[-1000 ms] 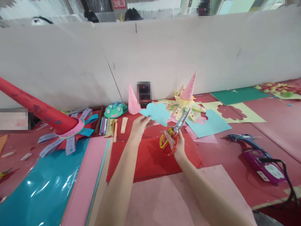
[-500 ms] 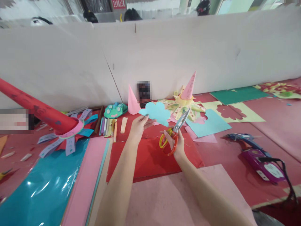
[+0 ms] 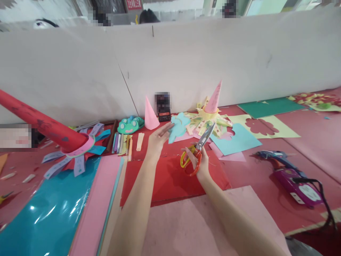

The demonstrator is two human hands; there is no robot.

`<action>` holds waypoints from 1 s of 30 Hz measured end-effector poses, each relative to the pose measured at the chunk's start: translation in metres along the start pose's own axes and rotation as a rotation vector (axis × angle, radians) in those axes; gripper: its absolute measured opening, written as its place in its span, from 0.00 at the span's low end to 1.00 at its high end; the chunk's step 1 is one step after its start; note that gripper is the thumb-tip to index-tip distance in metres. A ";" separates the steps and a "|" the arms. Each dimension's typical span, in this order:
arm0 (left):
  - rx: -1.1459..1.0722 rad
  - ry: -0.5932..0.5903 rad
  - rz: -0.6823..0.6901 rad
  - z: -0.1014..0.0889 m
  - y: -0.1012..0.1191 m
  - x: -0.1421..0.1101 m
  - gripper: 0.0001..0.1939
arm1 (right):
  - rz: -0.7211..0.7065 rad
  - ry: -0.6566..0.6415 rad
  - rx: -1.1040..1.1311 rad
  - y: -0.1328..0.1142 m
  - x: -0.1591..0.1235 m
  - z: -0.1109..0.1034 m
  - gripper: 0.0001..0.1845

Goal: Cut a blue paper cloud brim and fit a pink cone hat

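Here, we see the light blue paper piece [image 3: 178, 127] held over the surface [image 3: 314, 142], toward its far edge, with a lobed but blurred and seemingly bent outline. Our left hand [image 3: 157, 139] pinches its left side between narrowed fingers; our right hand [image 3: 200, 163] grips the scissors [image 3: 199, 146] by the handles, blades apart from the piece.

We judge its cutting-out largely done, as a light blue sheet [image 3: 239, 144] just right of the scissors shows a rounded opening; trimming may remain, and the piece is joined to nothing we can see. Near the far edge, a plain pink cone [image 3: 150, 117] stands alone, while a lettered pink cone [image 3: 214, 99] sits in a ring of strips, seemingly further along.

As for containers, a green frog-faced pouch [image 3: 131, 125] lies left of the plain cone, its contents hidden. Beside it, we see the brown tray [image 3: 112, 137], its contents unclear to us.
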State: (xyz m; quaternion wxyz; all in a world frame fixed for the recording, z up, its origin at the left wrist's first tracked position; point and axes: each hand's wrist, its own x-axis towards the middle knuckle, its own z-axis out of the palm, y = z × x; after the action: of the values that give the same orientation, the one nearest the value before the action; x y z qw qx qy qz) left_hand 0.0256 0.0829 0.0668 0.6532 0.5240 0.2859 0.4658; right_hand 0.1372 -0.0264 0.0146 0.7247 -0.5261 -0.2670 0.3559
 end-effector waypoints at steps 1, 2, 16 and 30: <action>0.031 0.000 0.016 -0.001 -0.001 0.000 0.22 | -0.006 0.000 -0.002 0.000 0.000 0.000 0.23; 0.057 0.000 0.025 -0.001 -0.002 0.000 0.23 | -0.011 0.000 -0.005 0.000 0.000 0.000 0.23; 0.306 -0.148 -0.137 0.006 -0.006 -0.005 0.35 | -0.107 0.114 0.033 0.001 0.005 -0.008 0.18; 0.429 -0.321 -0.347 0.003 -0.011 -0.010 0.11 | -0.135 0.151 0.004 0.000 0.006 -0.011 0.18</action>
State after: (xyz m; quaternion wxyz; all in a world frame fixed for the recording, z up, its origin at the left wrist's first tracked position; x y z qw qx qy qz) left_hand 0.0272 0.0722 0.0564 0.6341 0.6601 0.3561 0.1880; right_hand 0.1493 -0.0281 0.0114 0.7661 -0.5310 -0.2458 0.2659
